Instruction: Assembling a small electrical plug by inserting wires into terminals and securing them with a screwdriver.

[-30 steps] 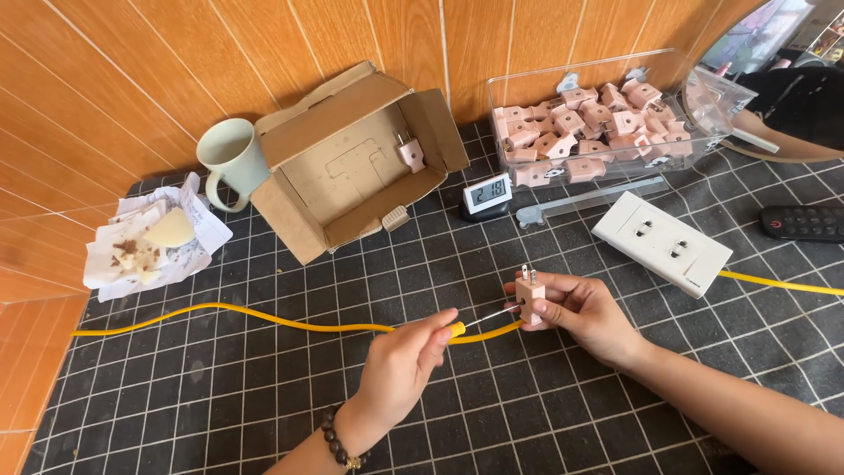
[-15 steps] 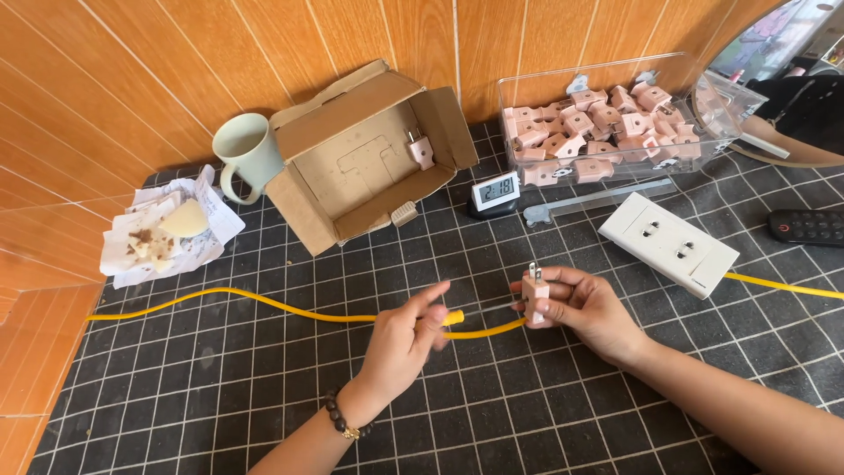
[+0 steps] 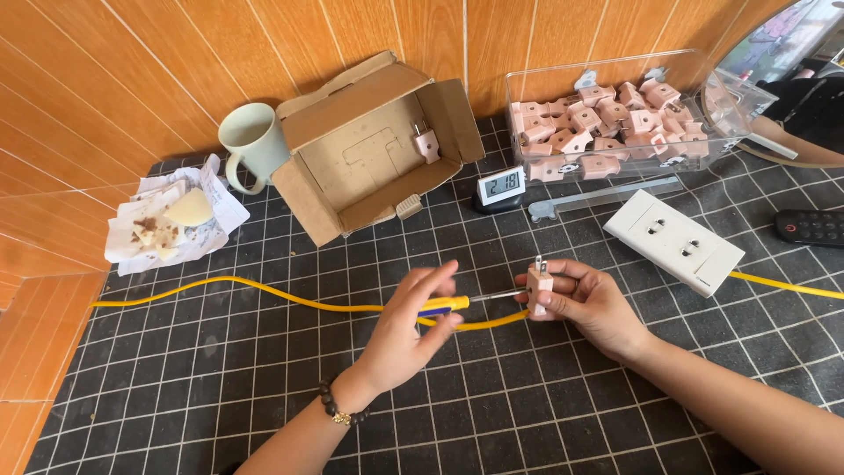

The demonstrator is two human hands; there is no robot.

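At the centre of the frame your right hand (image 3: 591,303) is closed around a pink plug (image 3: 539,287), prongs up. Your left hand (image 3: 411,330) pinches a screwdriver (image 3: 475,300) by its handle; the shaft lies level, pointing right, its tip at the plug's side. The yellow cable (image 3: 264,292) trails left across the worktop (image 3: 220,387).

Left hand (image 3: 409,330): grips a yellow-handled screwdriver (image 3: 464,302), shaft level, tip at the plug's side.
Right hand (image 3: 591,302): holds a pink plug (image 3: 540,286) upright — prongs up.
Yellow cable (image 3: 264,293): runs across the black grid mat (image 3: 220,396) to the plug.
Behind: open cardboard box (image 3: 369,149) with one pink plug inside; clear bin (image 3: 615,114) of pink plugs; small digital display (image 3: 499,186); white socket strip (image 3: 673,240).
Left edge: pale green mug (image 3: 251,141) — beside crumpled paper (image 3: 167,224).
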